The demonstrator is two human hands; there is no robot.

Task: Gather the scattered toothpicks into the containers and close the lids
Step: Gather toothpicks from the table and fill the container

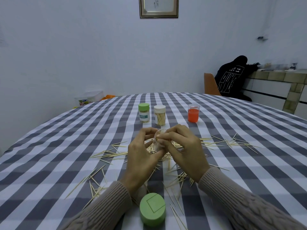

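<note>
A green lid [152, 209] lies off at 6 o'clock; a jar [158, 141] is gripped by the left hand [142, 153] while toothpicks, seemingly, are pinched in by the right hand [181, 150].

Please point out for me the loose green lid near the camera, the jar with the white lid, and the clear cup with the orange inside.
Loose round green plastic lid [152, 209]: head view, its flat top.
Clear toothpick jar with white lid [159, 119]: head view, its side wall.
Clear plastic cup with orange inside [193, 115]: head view, the orange part.

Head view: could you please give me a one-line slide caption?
Left hand holds a clear jar while right hand feeds toothpicks in; green lid waits nearby.
</note>
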